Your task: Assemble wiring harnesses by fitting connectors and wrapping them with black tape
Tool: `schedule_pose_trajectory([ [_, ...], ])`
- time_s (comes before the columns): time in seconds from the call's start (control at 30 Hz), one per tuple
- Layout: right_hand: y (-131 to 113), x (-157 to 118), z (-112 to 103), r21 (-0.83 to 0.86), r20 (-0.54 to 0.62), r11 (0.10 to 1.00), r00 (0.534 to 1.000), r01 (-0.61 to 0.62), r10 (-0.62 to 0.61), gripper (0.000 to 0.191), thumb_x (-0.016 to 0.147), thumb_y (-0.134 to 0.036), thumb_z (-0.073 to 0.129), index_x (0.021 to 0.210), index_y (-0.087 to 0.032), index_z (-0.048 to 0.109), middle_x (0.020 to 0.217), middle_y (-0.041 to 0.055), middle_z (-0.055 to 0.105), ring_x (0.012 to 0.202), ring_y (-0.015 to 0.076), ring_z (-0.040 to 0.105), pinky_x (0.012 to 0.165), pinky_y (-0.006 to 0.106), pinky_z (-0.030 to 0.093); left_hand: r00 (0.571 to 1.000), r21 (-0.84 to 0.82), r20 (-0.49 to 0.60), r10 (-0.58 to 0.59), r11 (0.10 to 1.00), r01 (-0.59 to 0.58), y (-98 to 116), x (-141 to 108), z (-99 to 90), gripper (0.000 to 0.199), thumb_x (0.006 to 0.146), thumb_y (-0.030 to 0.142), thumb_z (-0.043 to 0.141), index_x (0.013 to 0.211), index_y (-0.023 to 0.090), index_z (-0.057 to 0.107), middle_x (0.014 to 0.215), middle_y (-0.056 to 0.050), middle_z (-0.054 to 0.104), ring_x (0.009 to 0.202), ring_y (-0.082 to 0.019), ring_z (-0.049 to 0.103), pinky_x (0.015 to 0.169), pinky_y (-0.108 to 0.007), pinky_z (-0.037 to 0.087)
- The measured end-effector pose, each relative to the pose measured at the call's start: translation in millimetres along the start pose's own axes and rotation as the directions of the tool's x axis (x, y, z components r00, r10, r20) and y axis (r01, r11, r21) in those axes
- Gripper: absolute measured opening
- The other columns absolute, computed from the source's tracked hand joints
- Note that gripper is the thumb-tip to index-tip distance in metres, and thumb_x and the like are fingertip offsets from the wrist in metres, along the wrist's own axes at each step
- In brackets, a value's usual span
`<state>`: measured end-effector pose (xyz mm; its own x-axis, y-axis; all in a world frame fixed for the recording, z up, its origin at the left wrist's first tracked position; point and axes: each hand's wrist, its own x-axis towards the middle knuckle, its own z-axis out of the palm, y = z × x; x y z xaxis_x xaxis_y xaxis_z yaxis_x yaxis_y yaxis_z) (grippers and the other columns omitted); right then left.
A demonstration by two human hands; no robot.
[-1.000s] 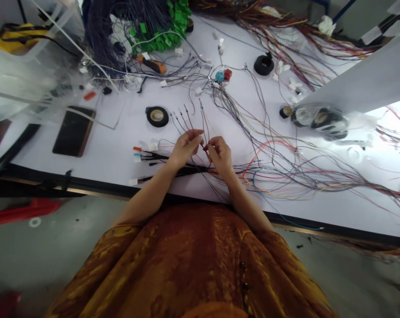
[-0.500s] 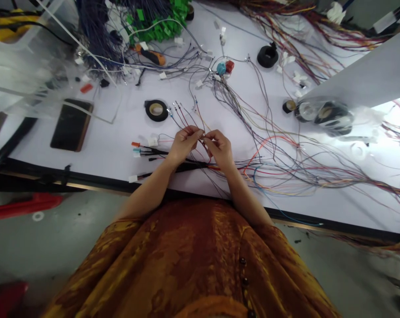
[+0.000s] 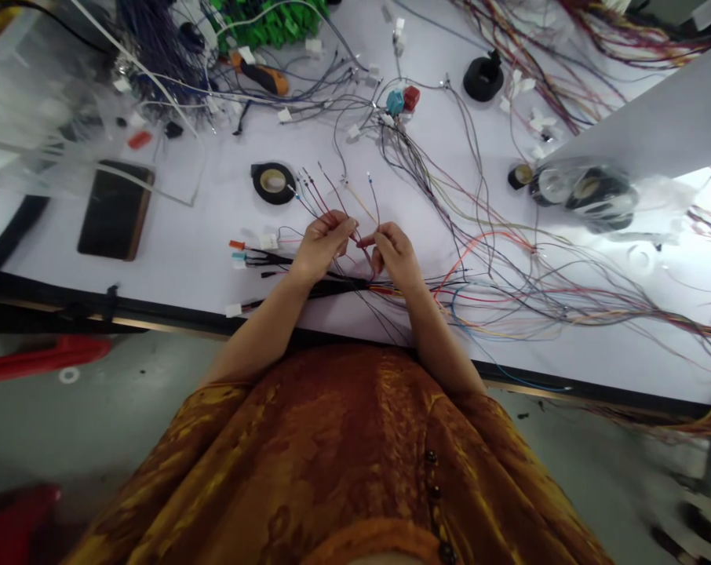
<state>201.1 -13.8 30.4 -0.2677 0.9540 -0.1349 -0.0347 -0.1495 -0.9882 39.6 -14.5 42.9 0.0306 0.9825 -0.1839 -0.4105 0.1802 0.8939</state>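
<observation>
My left hand (image 3: 322,246) is closed in a pinch on several thin wires (image 3: 315,192), whose metal-tipped ends fan out beyond the fingers. Beside it, my right hand (image 3: 394,253) pinches a dark red wire (image 3: 375,198) with a small blue-banded terminal at its tip. A small gap separates the two sets of fingertips. Beneath both wrists runs a black-wrapped wire harness (image 3: 337,290), ending on the left in an orange connector (image 3: 236,246), a light blue one and white ones. A yellowish wire (image 3: 360,201) lies just beyond the hands.
A black tape roll (image 3: 274,183) lies left of the hands, with a phone (image 3: 116,210) farther left. Loose wires (image 3: 508,290) spread to the right. At the back are an orange-black tool (image 3: 261,74), blue and red connectors (image 3: 402,100) and another tape roll (image 3: 483,77).
My hands have drawn slightly apart. The right hand has separated one dark red wire from the bunch, its tip now standing to the right. The view has shifted slightly.
</observation>
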Motion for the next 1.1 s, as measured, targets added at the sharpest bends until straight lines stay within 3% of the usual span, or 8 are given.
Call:
schedule_pose_trajectory([
  [0.17,1.3,0.1,-3.6,-0.006,0.062,1.000,0.998,-0.028,0.028,0.022,0.097,-0.039,0.053,0.088,-0.024,0.039,0.077,-0.0038,0.070,0.039,0.0026,0.042,0.037,0.017,0.029,0.999,0.028,-0.046,0.009,1.000,-0.007,-4.5,2.7,-2.3,0.026,0.079,0.030,0.082,0.072,0.016,0.061,0.053,0.009,0.046,0.040,-0.001,0.031,0.040,-0.016,0.025],
  [0.3,-3.8,0.0,-3.8,-0.008,0.144,1.000,0.990,-0.011,0.012,0.022,0.093,-0.040,0.061,0.090,-0.021,0.050,0.077,-0.0041,0.064,0.044,0.0021,0.040,0.040,0.017,0.031,0.998,0.082,-0.053,0.025,0.996,-0.021,-9.6,4.9,-4.7,0.022,0.080,0.031,0.080,0.075,0.017,0.064,0.049,0.009,0.039,0.040,-0.003,0.029,0.040,-0.017,0.022],
  [0.43,-8.3,-0.9,-0.8,-0.076,0.112,0.997,0.994,0.004,0.005,0.022,0.091,-0.038,0.064,0.083,-0.020,0.056,0.063,-0.0067,0.052,0.046,0.0032,0.037,0.043,0.018,0.032,0.997,0.135,-0.072,0.029,0.991,-0.019,-9.5,5.0,-3.7,0.018,0.083,0.030,0.077,0.077,0.018,0.065,0.047,0.010,0.035,0.040,-0.004,0.027,0.040,-0.019,0.021],
  [0.5,-8.6,-1.0,0.3,-0.100,0.082,0.995,0.997,-0.007,0.015,0.024,0.093,-0.038,0.063,0.079,-0.020,0.055,0.058,-0.0073,0.048,0.045,0.0038,0.037,0.042,0.017,0.031,0.997,0.146,-0.069,0.035,0.989,-0.024,-8.0,4.2,-2.8,0.017,0.084,0.030,0.076,0.079,0.018,0.065,0.049,0.009,0.037,0.040,-0.004,0.028,0.040,-0.019,0.021],
  [0.77,1.1,0.5,-3.4,0.052,0.000,0.997,0.999,-0.051,0.051,0.030,0.089,-0.046,0.066,0.082,-0.019,0.053,0.070,-0.0037,0.065,0.038,0.0019,0.040,0.037,0.017,0.027,0.998,0.224,0.028,0.057,0.973,-0.062,-5.6,-5.1,-11.1,0.018,0.084,0.032,0.074,0.076,0.016,0.070,0.049,0.005,0.045,0.042,-0.005,0.034,0.042,-0.020,0.025],
  [0.9,1.6,2.0,-3.8,0.092,-0.005,0.992,0.996,-0.091,0.092,0.036,0.086,-0.052,0.069,0.082,-0.019,0.054,0.068,-0.0051,0.063,0.038,0.0012,0.038,0.037,0.017,0.027,0.998,0.190,0.008,0.058,0.980,-0.058,-3.8,-8.6,-12.4,0.019,0.078,0.035,0.080,0.084,0.017,0.075,0.083,-0.003,0.071,0.048,-0.003,0.038,0.043,-0.019,0.028],
  [0.97,0.2,3.4,-3.3,0.070,0.006,0.992,0.995,-0.102,0.101,0.037,0.084,-0.053,0.070,0.082,-0.019,0.057,0.067,-0.0055,0.062,0.039,0.0011,0.038,0.037,0.017,0.028,1.000,0.190,0.002,0.025,0.981,-0.025,-2.0,-8.6,-10.6,0.022,0.077,0.037,0.080,0.088,0.018,0.076,0.098,-0.006,0.074,0.049,-0.002,0.038,0.043,-0.020,0.029],
  [1.1,-2.1,4.1,-3.7,0.018,0.053,0.994,0.993,-0.110,0.109,0.034,0.086,-0.051,0.068,0.083,-0.017,0.061,0.067,-0.0042,0.062,0.040,0.0018,0.038,0.038,0.018,0.028,0.999,0.213,0.015,0.047,0.976,-0.050,0.0,-6.4,-6.6,0.017,0.080,0.035,0.077,0.084,0.018,0.078,0.075,-0.003,0.067,0.046,-0.004,0.035,0.043,-0.022,0.026],
])
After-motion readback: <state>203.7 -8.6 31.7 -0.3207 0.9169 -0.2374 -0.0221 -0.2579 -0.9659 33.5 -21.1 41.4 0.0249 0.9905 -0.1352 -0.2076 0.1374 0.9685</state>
